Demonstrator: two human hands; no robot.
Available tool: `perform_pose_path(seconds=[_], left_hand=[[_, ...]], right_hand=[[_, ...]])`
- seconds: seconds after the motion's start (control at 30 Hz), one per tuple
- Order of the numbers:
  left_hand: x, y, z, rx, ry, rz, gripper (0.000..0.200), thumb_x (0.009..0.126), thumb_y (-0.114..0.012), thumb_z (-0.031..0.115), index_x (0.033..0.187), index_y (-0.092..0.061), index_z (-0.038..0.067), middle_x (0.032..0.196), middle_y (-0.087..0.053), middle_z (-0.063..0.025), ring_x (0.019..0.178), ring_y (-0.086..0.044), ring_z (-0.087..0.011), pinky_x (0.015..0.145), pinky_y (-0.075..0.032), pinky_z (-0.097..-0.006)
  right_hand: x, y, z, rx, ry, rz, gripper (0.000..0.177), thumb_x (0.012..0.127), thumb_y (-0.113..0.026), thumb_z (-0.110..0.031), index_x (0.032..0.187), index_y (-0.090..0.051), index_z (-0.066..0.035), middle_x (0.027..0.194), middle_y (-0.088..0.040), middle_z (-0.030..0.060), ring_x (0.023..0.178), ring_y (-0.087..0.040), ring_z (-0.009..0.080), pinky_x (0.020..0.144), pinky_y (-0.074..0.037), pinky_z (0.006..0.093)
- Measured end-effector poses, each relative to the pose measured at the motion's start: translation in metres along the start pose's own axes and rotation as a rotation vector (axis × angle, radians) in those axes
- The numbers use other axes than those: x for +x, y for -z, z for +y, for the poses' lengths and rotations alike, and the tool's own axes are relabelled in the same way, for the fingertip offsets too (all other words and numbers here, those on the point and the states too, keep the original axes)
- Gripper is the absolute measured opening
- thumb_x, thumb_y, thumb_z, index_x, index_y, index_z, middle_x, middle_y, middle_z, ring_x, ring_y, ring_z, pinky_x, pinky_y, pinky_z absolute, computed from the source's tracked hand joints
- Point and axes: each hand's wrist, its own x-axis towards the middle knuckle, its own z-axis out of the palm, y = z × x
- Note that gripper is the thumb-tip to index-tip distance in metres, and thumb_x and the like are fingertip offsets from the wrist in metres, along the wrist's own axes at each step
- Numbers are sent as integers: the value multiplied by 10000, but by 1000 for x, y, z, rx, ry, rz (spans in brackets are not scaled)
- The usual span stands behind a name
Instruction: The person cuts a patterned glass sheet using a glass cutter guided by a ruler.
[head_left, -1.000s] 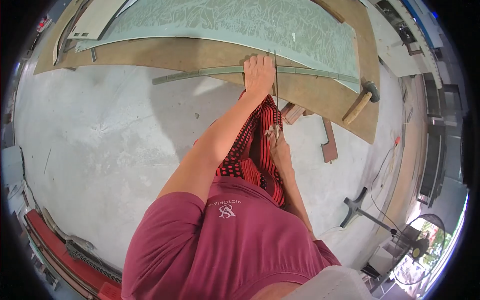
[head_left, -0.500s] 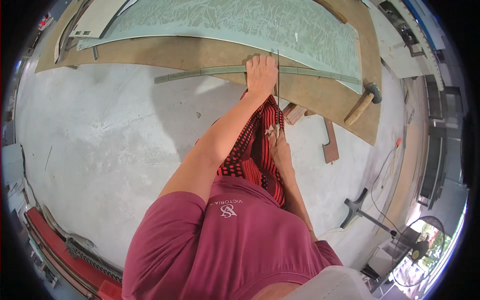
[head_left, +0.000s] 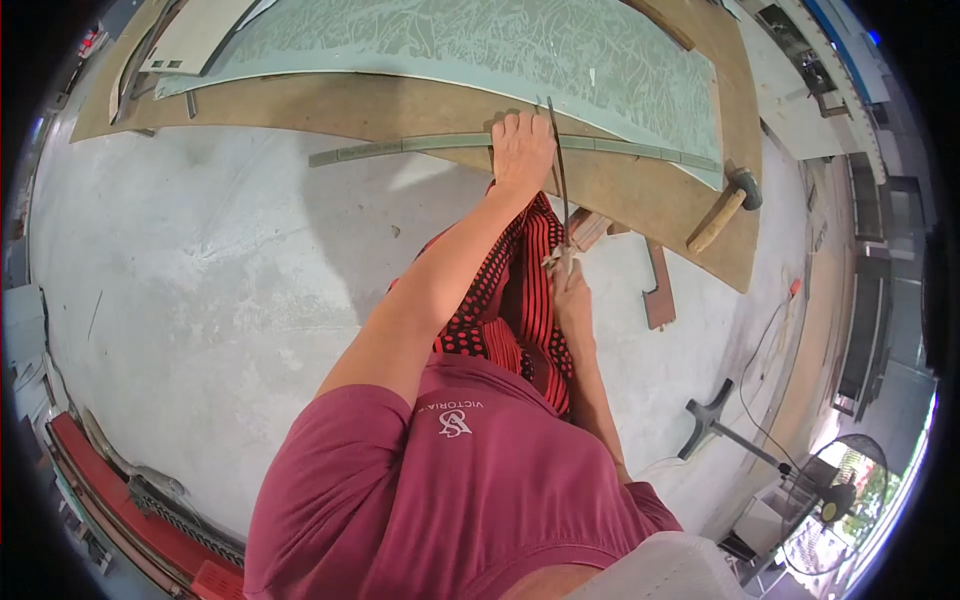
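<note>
My left hand point(head_left: 522, 155) lies over a long, narrow greenish strip point(head_left: 400, 146) with its fingers curled down on it, holding it at the edge of the brown board point(head_left: 640, 190). The strip's left end sticks out past the board. In my right hand point(head_left: 574, 298), closed near my legs, is the handle of a long, thin dark saw point(head_left: 562, 180). A pale rag point(head_left: 558, 261) is wrapped around the grip. The saw points away from me and crosses the strip just right of my left hand. Its teeth are too small to make out.
A pale green patterned sheet point(head_left: 460, 45) covers much of the board. A mallet point(head_left: 720, 218) lies at the board's right corner. Wood pieces point(head_left: 590, 229) and a brown notched piece point(head_left: 659, 290) are below the board. A fan point(head_left: 835, 500) stands at lower right.
My right hand has shifted slightly right and the saw now slants, its far end tipped left. My left hand and the strip have stayed in place.
</note>
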Motion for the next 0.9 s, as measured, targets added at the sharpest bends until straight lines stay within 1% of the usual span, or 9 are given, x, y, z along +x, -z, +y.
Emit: perform_pose_path(seconds=[0.03,0.07,0.13,0.17,0.3,0.57,0.7,0.77,0.9], left_hand=[[3,1,0,2,10,-4,107,808,-599,170,833,-525,97,820,-546,-86,823,-522,-283,728,-369,-427],[4,0,0,4,7,2,107,808,-599,170,833,-525,97,820,-546,-86,823,-522,-283,728,-369,-427],[3,-1,-1,-3,-1,37,105,813,-597,174,830,-525,100,821,-546,-84,822,-520,-283,729,-367,-424],[4,0,-2,-1,1,43,105,813,-597,174,830,-525,100,821,-546,-84,822,-520,-283,729,-367,-424],[5,-1,-1,14,1,26,99,805,-595,164,812,-525,94,815,-544,-89,820,-518,-282,733,-369,-421],[6,3,0,-15,-4,2,113,801,-596,172,808,-528,82,819,-546,-93,832,-516,-277,751,-369,-423],[6,3,0,-15,9,-10,120,801,-604,180,801,-535,83,822,-549,-94,839,-516,-279,764,-366,-426],[5,2,1,-17,14,-16,122,800,-608,184,799,-543,81,828,-552,-96,841,-516,-280,773,-363,-432],[11,-6,10,67,25,2,105,779,-602,161,825,-563,75,843,-565,-94,853,-522,-285,779,-354,-453]], right_hand=[[3,4,-2,7,58,119,403,987,-384,-341,1137,-499,15,793,-622,239,710,-610,422,634,-445,482],[7,8,-4,8,64,121,403,987,-384,-341,1137,-499,15,793,-622,239,710,-610,422,634,-445,482],[21,17,-4,117,66,242,388,987,-390,-340,1110,-503,10,667,-557,162,585,-570,289,567,-438,427],[31,17,8,103,70,263,375,985,-394,-337,1091,-502,7,592,-476,89,503,-491,188,504,-424,368],[46,18,30,16,13,148,375,988,-388,-341,1077,-503,5,578,-486,81,470,-495,189,479,-422,364],[47,16,22,-57,153,239,389,990,-375,-349,1070,-513,5,613,-544,137,501,-541,251,504,-426,399],[45,21,13,-65,88,208,402,989,-373,-356,1072,-513,12,635,-550,164,549,-560,284,544,-432,417],[43,28,8,-57,1,52,505,985,-382,-313,1365,-256,-6,1023,-599,309,907,-554,513,740,-440,552],[41,33,0,-41,11,62,495,985,-385,-308,1354,-275,3,1032,-595,311,902,-551,516,730,-438,555]])
